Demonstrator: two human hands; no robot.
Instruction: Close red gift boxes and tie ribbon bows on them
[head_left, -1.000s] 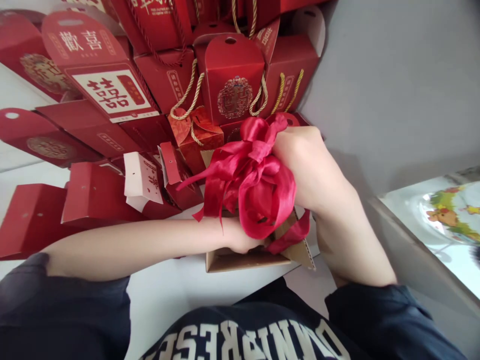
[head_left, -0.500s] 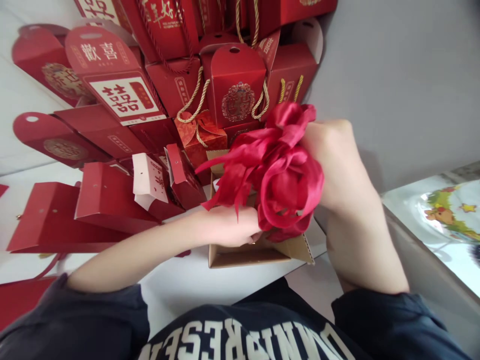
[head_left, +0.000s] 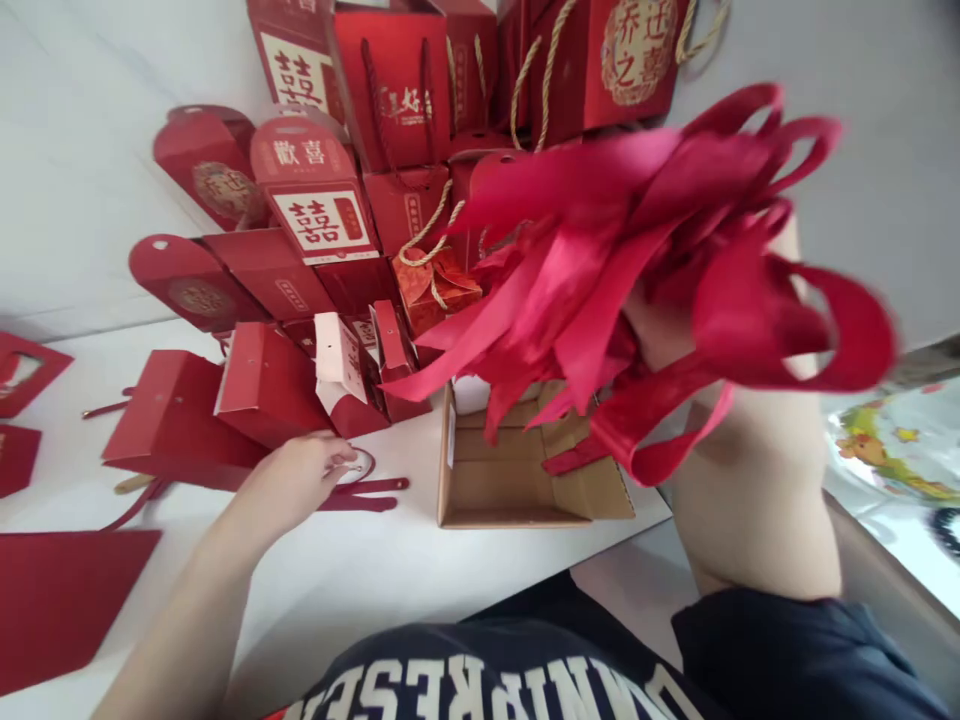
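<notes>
Your right hand (head_left: 654, 325) grips ribbons (head_left: 592, 265), upper right; your left hand (head_left: 294, 490), grip unclear, touches a white disc (head_left: 358, 466), lower left.

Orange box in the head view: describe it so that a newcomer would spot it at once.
Start at the open brown cardboard box. Just beyond its far left corner, at the foot of the stacked dark red gift boxes, sits a small orange-red box with a folded top and twisted gold cord. Its mottled, brighter orange surface sets it apart from its darker neighbours.
</notes>
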